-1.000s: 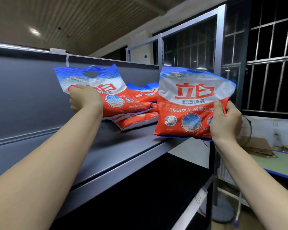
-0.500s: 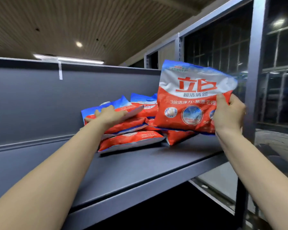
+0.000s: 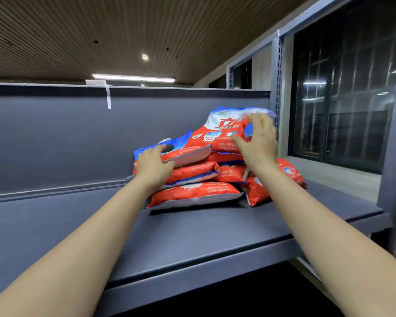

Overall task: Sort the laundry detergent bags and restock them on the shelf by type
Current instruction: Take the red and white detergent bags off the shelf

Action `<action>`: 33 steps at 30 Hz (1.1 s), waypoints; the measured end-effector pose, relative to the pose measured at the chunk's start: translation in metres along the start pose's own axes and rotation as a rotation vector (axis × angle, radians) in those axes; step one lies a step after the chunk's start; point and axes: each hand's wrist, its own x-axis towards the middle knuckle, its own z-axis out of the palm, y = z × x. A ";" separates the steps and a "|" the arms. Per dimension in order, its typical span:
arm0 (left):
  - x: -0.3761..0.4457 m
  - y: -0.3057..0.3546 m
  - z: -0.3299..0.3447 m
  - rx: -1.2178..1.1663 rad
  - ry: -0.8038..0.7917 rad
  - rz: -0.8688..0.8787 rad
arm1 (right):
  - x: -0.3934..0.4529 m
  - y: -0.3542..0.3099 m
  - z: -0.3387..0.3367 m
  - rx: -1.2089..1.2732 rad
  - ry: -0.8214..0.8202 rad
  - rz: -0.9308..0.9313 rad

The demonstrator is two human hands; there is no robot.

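— Grey shelf [image 3: 215, 243] before us; how many bags did we count?
— About six red detergent bags [image 3: 192, 194] stacked. Our left hand [image 3: 152, 167] lay flat on the left pile; our right hand [image 3: 257, 143], fingers spread, pressed the top bag [image 3: 222, 131].

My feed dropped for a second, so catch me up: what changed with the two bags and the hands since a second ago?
The left hand laid its bag flat on the pile and now rests open on it. The right hand carried its bag from beyond the shelf edge back onto the pile, where it leans; its fingers have loosened their grip. The lower bags and shelf stayed put.
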 end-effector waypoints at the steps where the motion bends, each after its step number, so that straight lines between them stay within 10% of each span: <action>1: -0.002 0.002 -0.001 0.021 0.032 -0.071 | -0.002 0.003 -0.001 -0.085 -0.071 -0.064; 9: -0.036 0.004 -0.004 0.103 -0.063 -0.020 | -0.021 0.003 0.003 -0.274 -0.451 -0.095; 33: -0.200 -0.044 -0.165 0.302 0.014 -0.202 | -0.167 -0.106 -0.046 0.025 -0.694 -0.250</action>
